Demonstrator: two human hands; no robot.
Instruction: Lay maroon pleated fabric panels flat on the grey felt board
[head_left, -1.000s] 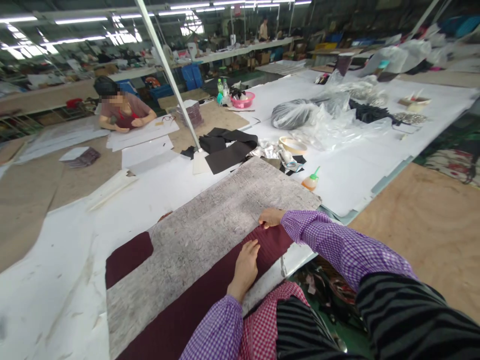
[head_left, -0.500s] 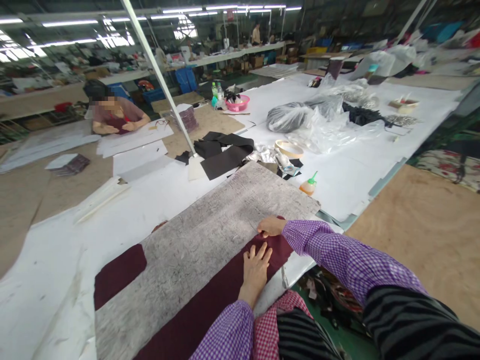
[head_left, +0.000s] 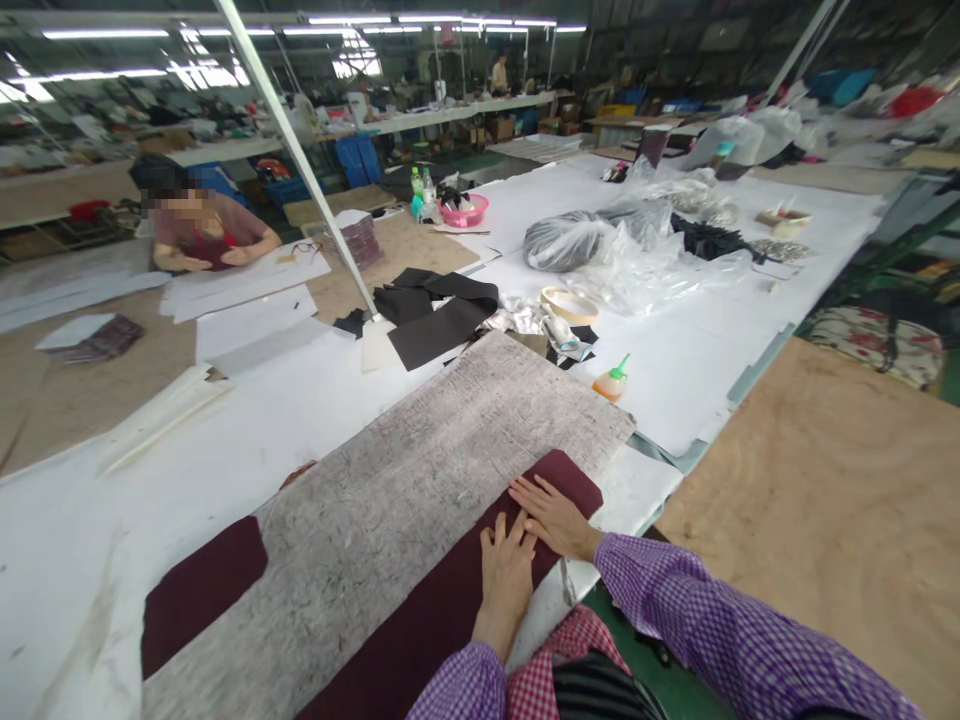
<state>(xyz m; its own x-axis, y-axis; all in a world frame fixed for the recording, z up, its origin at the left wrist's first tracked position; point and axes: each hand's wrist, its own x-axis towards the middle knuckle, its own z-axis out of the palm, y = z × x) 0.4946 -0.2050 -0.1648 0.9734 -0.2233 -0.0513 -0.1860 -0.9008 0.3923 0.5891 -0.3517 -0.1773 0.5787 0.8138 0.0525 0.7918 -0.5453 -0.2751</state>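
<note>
A long maroon fabric sheet (head_left: 420, 625) lies on the white table near its front edge, mostly covered by a grey scratched board (head_left: 420, 470). My left hand (head_left: 507, 572) rests flat on the exposed maroon strip with fingers spread. My right hand (head_left: 553, 516) lies flat beside it on the same strip, fingers apart and touching the left hand's fingertips. Neither hand holds anything. Another corner of maroon fabric (head_left: 199, 590) shows at the board's left side.
Black fabric pieces (head_left: 439, 315), a tape roll (head_left: 568, 303), an orange glue bottle (head_left: 610, 381) and clear plastic bags (head_left: 645, 255) lie beyond the board. A slanted white pole (head_left: 300, 165) rises from the table. Another person (head_left: 199, 230) works at the far left. A plywood surface (head_left: 817, 500) is on the right.
My right hand came back from the board's edge and now lies flat on the maroon strip beside my left hand. The view shifted slightly down and left.
</note>
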